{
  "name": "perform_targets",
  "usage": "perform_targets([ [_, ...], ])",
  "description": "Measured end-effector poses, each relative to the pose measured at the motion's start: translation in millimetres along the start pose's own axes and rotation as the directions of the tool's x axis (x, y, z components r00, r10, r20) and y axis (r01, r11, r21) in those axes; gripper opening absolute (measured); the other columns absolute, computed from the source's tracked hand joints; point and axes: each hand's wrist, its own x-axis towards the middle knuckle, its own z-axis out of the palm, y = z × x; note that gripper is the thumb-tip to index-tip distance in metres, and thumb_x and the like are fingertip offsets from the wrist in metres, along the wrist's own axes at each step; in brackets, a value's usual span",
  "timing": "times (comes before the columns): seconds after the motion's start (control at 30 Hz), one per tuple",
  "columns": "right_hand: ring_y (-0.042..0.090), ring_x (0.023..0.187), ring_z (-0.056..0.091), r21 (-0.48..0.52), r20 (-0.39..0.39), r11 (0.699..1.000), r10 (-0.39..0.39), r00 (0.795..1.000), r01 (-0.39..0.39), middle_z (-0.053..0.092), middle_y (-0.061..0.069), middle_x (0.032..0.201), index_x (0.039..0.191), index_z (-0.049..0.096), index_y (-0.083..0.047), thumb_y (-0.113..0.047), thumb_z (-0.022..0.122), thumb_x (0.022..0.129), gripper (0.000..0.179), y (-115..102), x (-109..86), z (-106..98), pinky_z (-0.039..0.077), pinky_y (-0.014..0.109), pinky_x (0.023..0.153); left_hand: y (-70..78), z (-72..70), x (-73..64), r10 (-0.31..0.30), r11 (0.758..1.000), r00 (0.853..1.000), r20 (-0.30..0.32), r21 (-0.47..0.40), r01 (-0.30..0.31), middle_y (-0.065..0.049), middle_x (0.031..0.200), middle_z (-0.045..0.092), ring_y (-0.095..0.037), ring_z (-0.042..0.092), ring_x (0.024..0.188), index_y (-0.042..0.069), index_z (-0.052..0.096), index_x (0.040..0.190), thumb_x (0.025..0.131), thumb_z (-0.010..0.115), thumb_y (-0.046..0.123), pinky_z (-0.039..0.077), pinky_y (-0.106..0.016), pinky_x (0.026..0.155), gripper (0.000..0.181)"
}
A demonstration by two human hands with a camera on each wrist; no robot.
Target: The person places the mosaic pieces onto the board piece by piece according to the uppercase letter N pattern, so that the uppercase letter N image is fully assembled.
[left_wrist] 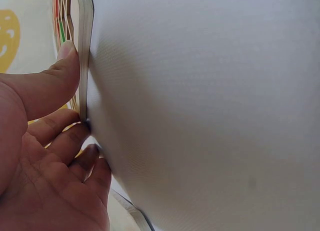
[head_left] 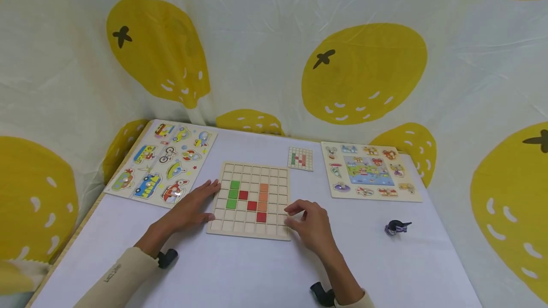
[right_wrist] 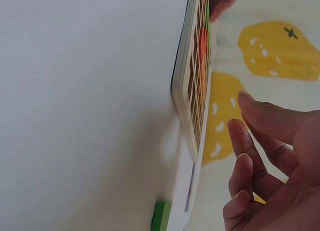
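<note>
A square wooden grid board [head_left: 248, 227] lies on the white cloth, with green squares [head_left: 233, 194] in a column, red squares [head_left: 252, 206] on a diagonal and orange squares [head_left: 263, 197] above the lowest red one. At its left edge is my left hand [head_left: 191, 206]; thumb and fingertips touch the rim, fingers spread. My right hand [head_left: 311, 225] hovers by the right edge, thumb and fingers loosely bent with a gap between them and nothing held. In the right wrist view, a green block [right_wrist: 161, 216] stands on the cloth beyond the board.
Behind the board lies a small pattern card [head_left: 300, 158]. A vehicle peg puzzle [head_left: 201, 156] sits at back left, another picture puzzle [head_left: 331, 175] at back right. A small black and purple object [head_left: 397, 227] rests on the right. A lemon-print curtain [head_left: 257, 61] hangs behind.
</note>
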Motion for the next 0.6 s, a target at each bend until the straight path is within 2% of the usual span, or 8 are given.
perform_targets([
  [0.3, 0.018, 0.087, 0.055, -0.033, -0.002, 0.997, 0.073, 0.997, -0.073, 0.078, -0.002, 0.105, 0.108, 0.080, -0.022, -0.007, 0.090, 0.082, 0.031, 35.3, -8.4, -26.1, 0.043, 0.031, 0.078, -1.9, 1.4, 1.0, -0.004, 1.000, 1.000, 0.001, 0.008, 0.004, -0.017, 0.173, 0.033, -0.047, 0.024, 0.162, 0.003, 0.038, 0.163, 0.087, 0.085, 0.009, 0.029, -0.068, 0.127, 0.090],
  [0.6, 0.018, 0.080, 0.052, -0.105, 0.024, 0.989, 0.109, 0.994, -0.106, 0.078, 0.003, 0.114, 0.114, 0.079, -0.017, 0.000, 0.086, 0.080, 0.039, 53.5, -8.8, -44.0, 0.040, 0.029, 0.069, -1.0, 0.5, 1.0, -0.015, 1.000, 1.000, 0.012, 0.010, 0.015, -0.017, 0.174, 0.031, -0.047, 0.023, 0.162, 0.004, 0.037, 0.164, 0.088, 0.085, 0.009, 0.027, -0.068, 0.128, 0.090],
])
